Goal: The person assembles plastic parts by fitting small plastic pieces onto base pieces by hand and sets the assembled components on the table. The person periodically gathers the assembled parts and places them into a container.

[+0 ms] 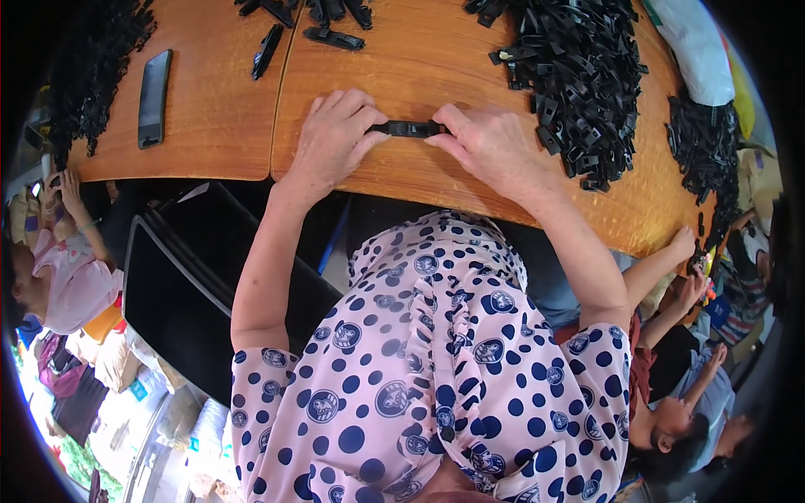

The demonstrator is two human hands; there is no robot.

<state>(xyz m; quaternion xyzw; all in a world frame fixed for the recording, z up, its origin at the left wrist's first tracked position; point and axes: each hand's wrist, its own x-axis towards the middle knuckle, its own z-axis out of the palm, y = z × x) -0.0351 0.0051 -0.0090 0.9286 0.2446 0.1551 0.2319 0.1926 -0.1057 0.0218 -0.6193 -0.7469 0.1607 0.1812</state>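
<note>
Between my two hands a narrow black plastic buckle-like piece (408,128) is held level, just over the wooden table (402,67) near its front edge. My left hand (335,137) pinches its left end between thumb and fingers. At the other end my right hand (489,144) has its thumb and fingers closed on it. The fingertips cover both ends. Beyond my left hand lies a similar long black piece (334,38), with a second black piece (267,52) to its left. A large heap of small black plastic parts (579,84) spreads to the right of my right hand.
A dark phone (155,99) lies at the table's left, beside another black heap (101,67). More black parts (708,151) and a white bag (696,50) are at the far right. Other people sit at both sides; a person's hand (683,243) rests by the right edge.
</note>
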